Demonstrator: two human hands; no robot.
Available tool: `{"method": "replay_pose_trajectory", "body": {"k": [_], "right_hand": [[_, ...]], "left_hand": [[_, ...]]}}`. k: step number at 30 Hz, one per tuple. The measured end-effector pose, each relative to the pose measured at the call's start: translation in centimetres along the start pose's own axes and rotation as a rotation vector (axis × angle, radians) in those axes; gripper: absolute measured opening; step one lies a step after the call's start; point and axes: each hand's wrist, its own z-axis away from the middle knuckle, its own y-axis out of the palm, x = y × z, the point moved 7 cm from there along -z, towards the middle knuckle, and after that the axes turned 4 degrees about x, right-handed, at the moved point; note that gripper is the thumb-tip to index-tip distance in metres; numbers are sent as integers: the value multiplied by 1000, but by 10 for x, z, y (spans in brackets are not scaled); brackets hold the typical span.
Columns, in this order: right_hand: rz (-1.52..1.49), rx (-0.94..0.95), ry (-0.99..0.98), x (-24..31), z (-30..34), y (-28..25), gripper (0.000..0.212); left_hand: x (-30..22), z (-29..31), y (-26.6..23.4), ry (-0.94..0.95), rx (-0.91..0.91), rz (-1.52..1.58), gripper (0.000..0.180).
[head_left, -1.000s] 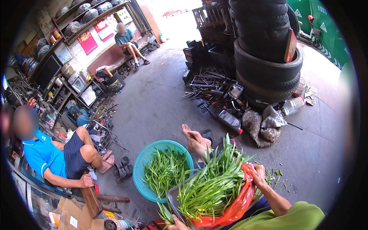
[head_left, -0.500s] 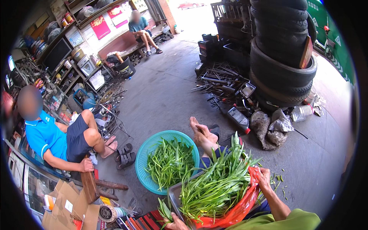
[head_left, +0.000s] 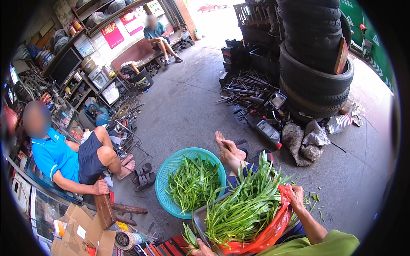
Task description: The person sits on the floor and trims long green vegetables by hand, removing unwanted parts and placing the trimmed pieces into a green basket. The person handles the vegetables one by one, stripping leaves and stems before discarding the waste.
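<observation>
My right hand (head_left: 296,198) is closed on the upper rim of a red plastic bag (head_left: 279,226). A large bunch of water spinach (head_left: 243,209), long-leaved and green, lies in the bag's opening over a metal tray (head_left: 200,222) at my lap. Low in the picture, my left hand (head_left: 201,248) grips a few stems of water spinach (head_left: 189,236) beside the tray's left edge; its lower part is cut off. Just beyond and left of the tray, a turquoise plastic basket (head_left: 162,187) on the floor holds more loose water spinach (head_left: 194,181).
My bare feet (head_left: 228,149) stretch out past the basket. A person in blue (head_left: 55,153) sits at left, a hand on a wooden piece (head_left: 104,211); another person (head_left: 158,36) sits far back. Stacked tyres (head_left: 316,81), a bottle (head_left: 269,133) and scrap stand right. A cardboard box (head_left: 81,230) lies lower left.
The view has shifted slightly, so the scene sits a little lower and further right. Both hands keep their holds, with no clear movement of the greens.
</observation>
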Motion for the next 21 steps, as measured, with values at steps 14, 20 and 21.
{"method": "replay_pose_trajectory", "body": {"k": [14,20,21], "right_hand": [[-157,121,73,-1,-11,23,44],[-271,120,-15,-31,-24,29,46],[-281,106,-16,-32,-25,28,50]], "left_hand": [[-36,-12,5,92,-67,169,38],[26,-33,41,98,78,648,24],[22,-33,40,90,86,609,24]]}}
